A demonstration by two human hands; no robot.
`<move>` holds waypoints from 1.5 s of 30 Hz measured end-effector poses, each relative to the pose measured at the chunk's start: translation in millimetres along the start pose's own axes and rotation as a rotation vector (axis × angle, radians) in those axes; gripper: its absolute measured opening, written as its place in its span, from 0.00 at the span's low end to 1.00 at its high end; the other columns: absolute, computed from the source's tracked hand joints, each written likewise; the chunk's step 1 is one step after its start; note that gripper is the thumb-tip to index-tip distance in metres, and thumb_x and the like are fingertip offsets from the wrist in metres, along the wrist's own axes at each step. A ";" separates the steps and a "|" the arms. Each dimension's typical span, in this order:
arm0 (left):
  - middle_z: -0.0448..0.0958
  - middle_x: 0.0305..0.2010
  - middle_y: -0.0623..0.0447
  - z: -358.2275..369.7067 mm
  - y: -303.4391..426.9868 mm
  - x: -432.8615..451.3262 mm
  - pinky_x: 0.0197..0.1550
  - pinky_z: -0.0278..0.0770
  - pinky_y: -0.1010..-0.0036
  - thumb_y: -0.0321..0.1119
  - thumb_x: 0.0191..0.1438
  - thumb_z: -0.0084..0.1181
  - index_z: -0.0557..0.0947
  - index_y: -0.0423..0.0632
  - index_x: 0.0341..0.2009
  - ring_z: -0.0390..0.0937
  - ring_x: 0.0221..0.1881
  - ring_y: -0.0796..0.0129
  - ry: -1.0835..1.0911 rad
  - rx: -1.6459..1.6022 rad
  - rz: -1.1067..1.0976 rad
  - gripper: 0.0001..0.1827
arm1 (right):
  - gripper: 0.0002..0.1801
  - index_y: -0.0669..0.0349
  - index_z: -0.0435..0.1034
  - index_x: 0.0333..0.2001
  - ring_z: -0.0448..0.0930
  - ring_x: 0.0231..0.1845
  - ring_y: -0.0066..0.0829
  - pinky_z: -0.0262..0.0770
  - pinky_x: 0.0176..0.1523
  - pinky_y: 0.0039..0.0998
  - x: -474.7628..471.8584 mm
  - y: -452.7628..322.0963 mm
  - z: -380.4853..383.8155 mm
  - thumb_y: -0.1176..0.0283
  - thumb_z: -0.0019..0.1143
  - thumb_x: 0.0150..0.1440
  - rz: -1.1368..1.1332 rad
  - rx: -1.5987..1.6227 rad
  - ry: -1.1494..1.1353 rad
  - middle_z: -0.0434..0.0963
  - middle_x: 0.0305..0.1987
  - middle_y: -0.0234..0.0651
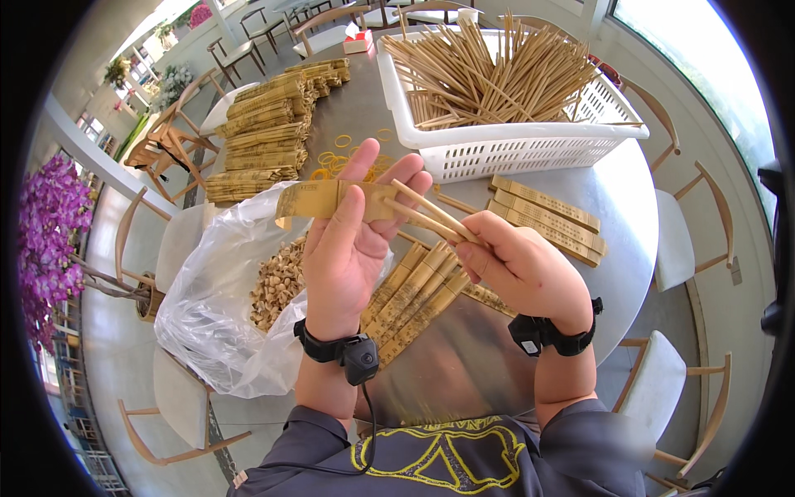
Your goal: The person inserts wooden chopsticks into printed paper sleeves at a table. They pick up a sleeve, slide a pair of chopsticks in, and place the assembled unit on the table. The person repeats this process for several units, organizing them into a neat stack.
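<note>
My left hand [341,261] holds a printed tan paper chopstick sleeve [307,197] between thumb and fingers, its far left end curling down. In my right hand [528,267] is a pair of wooden chopsticks [428,208], gripped near one end. Their other ends point left and meet the sleeve's right end; whether they are inside it I cannot tell. Below my hands, several printed sleeves [413,292] lie side by side on the metal table [459,366]. Beyond my right hand, more flat sleeves [546,217] lie in small stacks.
A white plastic basket [515,155] holds many loose chopsticks [497,74]. Bundled sleeves [267,136] are piled at the back left, near yellow rubber bands [335,164]. A clear plastic bag [205,298] contains small tan pieces [279,286]. A tissue box [357,42] stands at the far edge.
</note>
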State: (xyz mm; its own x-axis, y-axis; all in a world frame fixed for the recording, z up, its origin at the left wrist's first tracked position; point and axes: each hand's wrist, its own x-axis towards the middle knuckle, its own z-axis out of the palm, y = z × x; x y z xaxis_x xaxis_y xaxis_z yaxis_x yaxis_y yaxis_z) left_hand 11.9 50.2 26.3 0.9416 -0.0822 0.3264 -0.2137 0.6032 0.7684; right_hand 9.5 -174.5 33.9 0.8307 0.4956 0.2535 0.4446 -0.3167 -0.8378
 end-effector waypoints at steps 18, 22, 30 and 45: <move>0.65 0.75 0.30 8.1 -3.9 -7.8 0.76 0.65 0.53 0.29 0.75 0.40 0.55 0.41 0.79 0.69 0.73 0.42 -0.105 0.250 0.117 0.30 | 0.09 0.62 0.74 0.48 0.78 0.24 0.42 0.72 0.30 0.36 -12.3 -10.5 -8.1 0.73 0.62 0.65 -0.075 -0.204 0.132 0.76 0.24 0.41; 0.66 0.74 0.32 4.6 -3.8 -5.2 0.75 0.66 0.54 0.30 0.76 0.40 0.56 0.42 0.78 0.71 0.72 0.44 -0.138 0.254 0.113 0.30 | 0.09 0.63 0.75 0.48 0.78 0.24 0.38 0.73 0.30 0.34 -12.9 -10.5 -12.5 0.73 0.61 0.65 -0.033 -0.172 0.083 0.77 0.24 0.39; 0.67 0.75 0.35 2.7 -5.1 -5.9 0.75 0.64 0.55 0.30 0.77 0.38 0.54 0.45 0.79 0.70 0.72 0.46 -0.156 0.258 0.114 0.29 | 0.09 0.62 0.75 0.48 0.80 0.25 0.35 0.75 0.32 0.32 -13.2 -11.7 -11.6 0.73 0.60 0.66 -0.022 -0.179 0.102 0.78 0.24 0.37; 0.68 0.74 0.35 3.6 -4.8 -6.6 0.74 0.67 0.54 0.30 0.77 0.40 0.54 0.46 0.79 0.71 0.72 0.45 -0.193 0.227 0.047 0.30 | 0.10 0.60 0.73 0.47 0.81 0.30 0.51 0.75 0.33 0.42 -15.0 -8.6 -22.4 0.68 0.60 0.67 -0.001 -0.121 -0.015 0.79 0.28 0.46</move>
State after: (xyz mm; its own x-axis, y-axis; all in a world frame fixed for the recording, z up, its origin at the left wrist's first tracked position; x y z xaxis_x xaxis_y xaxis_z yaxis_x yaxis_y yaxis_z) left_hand 5.8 45.0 22.4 0.8673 -0.2207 0.4461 -0.3289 0.4186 0.8465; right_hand 0.8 -197.3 48.2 0.8255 0.5079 0.2463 0.4834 -0.4108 -0.7730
